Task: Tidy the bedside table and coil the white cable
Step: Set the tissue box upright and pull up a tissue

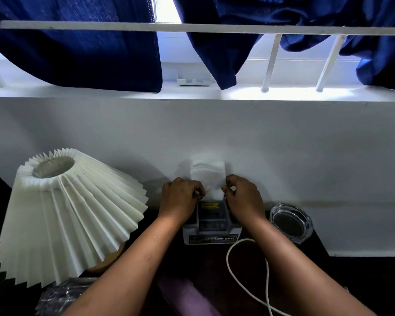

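Observation:
A grey tissue pack (211, 226) with dark print lies on the dark bedside table (214, 265), against the white wall. White tissues (208, 176) stick up from its far end. My left hand (180, 197) pinches the tissues' left edge and my right hand (243, 197) pinches their right edge. A white cable (266, 270) loops loosely over the table in front of the pack, under my right forearm, and runs off the bottom edge.
A pleated white lampshade (71, 215) on a brown base fills the table's left side. A clear glass ashtray (291, 222) stands right of the pack. Crinkled plastic (62, 297) and a purple object (185, 295) lie near the front. Blue curtains (82, 53) hang above the windowsill.

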Demonstrator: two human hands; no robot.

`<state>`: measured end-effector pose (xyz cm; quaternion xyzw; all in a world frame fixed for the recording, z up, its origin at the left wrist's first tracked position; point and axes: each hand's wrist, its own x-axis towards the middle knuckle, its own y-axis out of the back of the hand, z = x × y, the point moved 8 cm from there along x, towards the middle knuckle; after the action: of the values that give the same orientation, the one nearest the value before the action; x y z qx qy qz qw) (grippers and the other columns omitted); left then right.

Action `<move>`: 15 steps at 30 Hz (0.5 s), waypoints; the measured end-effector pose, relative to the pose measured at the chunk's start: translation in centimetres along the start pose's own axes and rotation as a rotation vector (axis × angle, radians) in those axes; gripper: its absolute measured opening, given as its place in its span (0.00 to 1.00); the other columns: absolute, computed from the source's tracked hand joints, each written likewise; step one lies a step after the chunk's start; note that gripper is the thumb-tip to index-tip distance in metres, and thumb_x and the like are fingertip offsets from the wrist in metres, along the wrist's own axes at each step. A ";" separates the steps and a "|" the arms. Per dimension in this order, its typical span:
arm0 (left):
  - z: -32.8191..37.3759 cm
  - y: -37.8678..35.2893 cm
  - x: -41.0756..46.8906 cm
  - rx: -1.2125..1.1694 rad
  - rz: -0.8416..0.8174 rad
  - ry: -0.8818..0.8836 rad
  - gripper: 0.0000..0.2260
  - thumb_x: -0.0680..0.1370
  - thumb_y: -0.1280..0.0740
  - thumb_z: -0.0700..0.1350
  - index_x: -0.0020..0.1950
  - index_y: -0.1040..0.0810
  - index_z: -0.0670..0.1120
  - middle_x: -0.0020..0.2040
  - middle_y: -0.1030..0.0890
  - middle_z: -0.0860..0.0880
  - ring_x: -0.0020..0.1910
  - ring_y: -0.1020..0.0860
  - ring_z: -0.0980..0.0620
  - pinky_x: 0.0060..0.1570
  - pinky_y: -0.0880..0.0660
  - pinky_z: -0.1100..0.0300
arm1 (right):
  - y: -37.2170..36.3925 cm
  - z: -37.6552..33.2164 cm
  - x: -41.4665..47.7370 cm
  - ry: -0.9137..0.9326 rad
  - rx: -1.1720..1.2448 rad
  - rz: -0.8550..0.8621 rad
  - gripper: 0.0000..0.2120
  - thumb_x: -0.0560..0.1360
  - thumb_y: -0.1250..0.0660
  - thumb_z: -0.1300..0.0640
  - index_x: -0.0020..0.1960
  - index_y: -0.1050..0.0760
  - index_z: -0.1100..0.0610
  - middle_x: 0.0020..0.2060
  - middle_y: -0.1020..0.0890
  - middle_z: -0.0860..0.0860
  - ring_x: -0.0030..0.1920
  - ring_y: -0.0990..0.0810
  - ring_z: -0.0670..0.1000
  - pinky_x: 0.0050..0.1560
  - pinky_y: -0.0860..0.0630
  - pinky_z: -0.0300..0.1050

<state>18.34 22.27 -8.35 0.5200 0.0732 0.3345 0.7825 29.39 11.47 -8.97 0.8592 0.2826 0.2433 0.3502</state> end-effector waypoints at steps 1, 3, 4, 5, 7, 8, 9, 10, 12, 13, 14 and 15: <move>0.0 -0.2 0.1 0.014 -0.019 -0.006 0.08 0.75 0.36 0.43 0.47 0.19 0.55 0.47 0.17 0.51 0.54 0.25 0.50 0.53 0.32 0.53 | -0.1 0.2 0.1 -0.015 -0.003 -0.018 0.05 0.76 0.37 0.55 0.49 0.22 0.53 0.48 0.18 0.51 0.48 0.20 0.54 0.46 0.25 0.47; 0.0 -0.5 0.1 0.030 -0.052 -0.011 0.09 0.76 0.37 0.43 0.49 0.19 0.55 0.49 0.18 0.50 0.56 0.26 0.49 0.53 0.32 0.53 | -0.4 0.3 0.0 -0.030 -0.014 -0.055 0.06 0.75 0.36 0.57 0.48 0.21 0.54 0.48 0.18 0.53 0.50 0.19 0.56 0.47 0.24 0.49; 0.0 -0.5 0.1 0.027 -0.060 -0.013 0.09 0.76 0.37 0.43 0.49 0.19 0.55 0.49 0.18 0.50 0.57 0.27 0.49 0.53 0.31 0.53 | -0.5 0.3 0.0 -0.027 -0.027 -0.065 0.06 0.75 0.35 0.57 0.48 0.20 0.54 0.47 0.18 0.54 0.50 0.19 0.56 0.48 0.23 0.50; 0.0 -0.5 0.1 0.015 -0.058 -0.016 0.09 0.76 0.36 0.43 0.49 0.19 0.55 0.50 0.18 0.50 0.57 0.27 0.48 0.52 0.31 0.53 | -0.5 0.3 0.0 -0.023 -0.038 -0.067 0.06 0.75 0.35 0.56 0.47 0.20 0.55 0.47 0.18 0.54 0.50 0.19 0.56 0.47 0.23 0.50; 0.0 -0.4 -0.1 -0.025 -0.040 -0.009 0.09 0.75 0.35 0.42 0.47 0.18 0.54 0.50 0.18 0.51 0.56 0.27 0.48 0.51 0.29 0.54 | -0.3 0.4 0.0 -0.023 -0.029 -0.053 0.06 0.74 0.35 0.55 0.47 0.21 0.54 0.47 0.19 0.53 0.49 0.20 0.55 0.47 0.24 0.49; -0.1 -0.4 -0.1 -0.043 -0.038 0.006 0.09 0.75 0.35 0.42 0.47 0.18 0.54 0.50 0.18 0.51 0.56 0.26 0.48 0.51 0.28 0.54 | -0.2 0.3 0.0 -0.023 -0.016 -0.042 0.05 0.74 0.35 0.54 0.48 0.22 0.54 0.47 0.21 0.52 0.48 0.21 0.55 0.46 0.26 0.48; -0.2 -0.4 -0.2 -0.054 -0.044 0.021 0.09 0.75 0.35 0.42 0.48 0.18 0.54 0.51 0.18 0.50 0.56 0.25 0.48 0.52 0.27 0.53 | -0.1 0.3 0.0 -0.021 -0.005 -0.028 0.05 0.75 0.35 0.53 0.48 0.23 0.53 0.46 0.22 0.50 0.47 0.22 0.54 0.44 0.27 0.46; -0.3 -0.6 -0.2 -0.057 -0.058 0.034 0.09 0.76 0.36 0.42 0.49 0.18 0.54 0.51 0.18 0.50 0.56 0.25 0.48 0.53 0.27 0.53 | 0.0 0.2 0.0 -0.018 -0.001 -0.016 0.04 0.75 0.36 0.53 0.46 0.24 0.52 0.45 0.22 0.49 0.46 0.22 0.53 0.42 0.29 0.45; -0.2 -1.0 -0.2 -0.057 -0.105 0.048 0.10 0.77 0.37 0.43 0.51 0.18 0.54 0.53 0.17 0.50 0.56 0.24 0.47 0.55 0.26 0.51 | 0.0 0.2 0.0 -0.016 -0.006 -0.003 0.04 0.75 0.36 0.53 0.44 0.24 0.51 0.40 0.23 0.47 0.44 0.21 0.53 0.39 0.31 0.44; -0.2 -1.2 -0.2 -0.053 -0.135 0.054 0.10 0.77 0.38 0.43 0.52 0.18 0.54 0.54 0.18 0.50 0.57 0.24 0.47 0.56 0.26 0.51 | 0.0 0.2 -0.1 -0.019 -0.016 -0.007 0.04 0.75 0.37 0.54 0.43 0.24 0.51 0.39 0.22 0.47 0.44 0.20 0.53 0.38 0.32 0.43; -0.2 -1.4 -0.2 -0.041 -0.171 0.061 0.10 0.77 0.38 0.45 0.53 0.19 0.54 0.55 0.18 0.49 0.57 0.24 0.47 0.56 0.25 0.51 | -0.2 0.2 -0.1 -0.025 -0.033 -0.017 0.05 0.75 0.36 0.54 0.44 0.23 0.51 0.39 0.21 0.49 0.45 0.20 0.54 0.39 0.30 0.44; -0.1 -1.6 -0.2 -0.019 -0.212 0.063 0.11 0.77 0.38 0.46 0.54 0.19 0.55 0.56 0.19 0.49 0.58 0.24 0.46 0.55 0.25 0.51 | -0.3 0.3 0.0 -0.030 -0.050 -0.029 0.05 0.75 0.36 0.54 0.45 0.22 0.51 0.41 0.19 0.50 0.47 0.20 0.55 0.40 0.29 0.45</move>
<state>18.85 21.87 -9.89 0.4913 0.1491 0.2667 0.8156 29.45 11.48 -9.39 0.8496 0.2835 0.2321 0.3794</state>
